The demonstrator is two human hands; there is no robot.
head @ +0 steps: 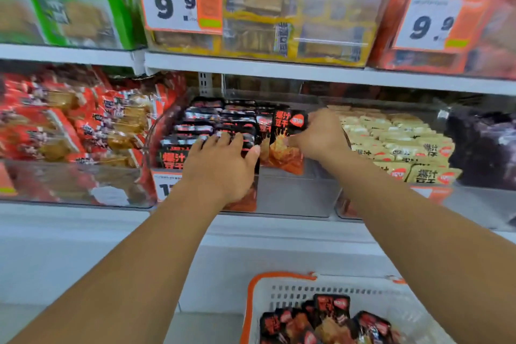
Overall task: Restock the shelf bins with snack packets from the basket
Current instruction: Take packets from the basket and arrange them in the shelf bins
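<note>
Shop shelving is shown with clear bins of snacks. At centre, the left hand is laid flat, fingers straight, on the black packets in the middle bin. Just right, an upright packet is pinched by the right hand. Near right, more packets lie in the basket.

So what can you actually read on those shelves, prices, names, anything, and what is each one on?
"9.9": left price card on the upper yellow bin.
"9.9": right price card on the upper red bin.
"爆汁豆干": black-and-orange packet that the right hand pinches.
"爆汁": beige packets.
"1", rest hidden: lower price card behind the left hand.
Small print on all cards: blurred.
</note>
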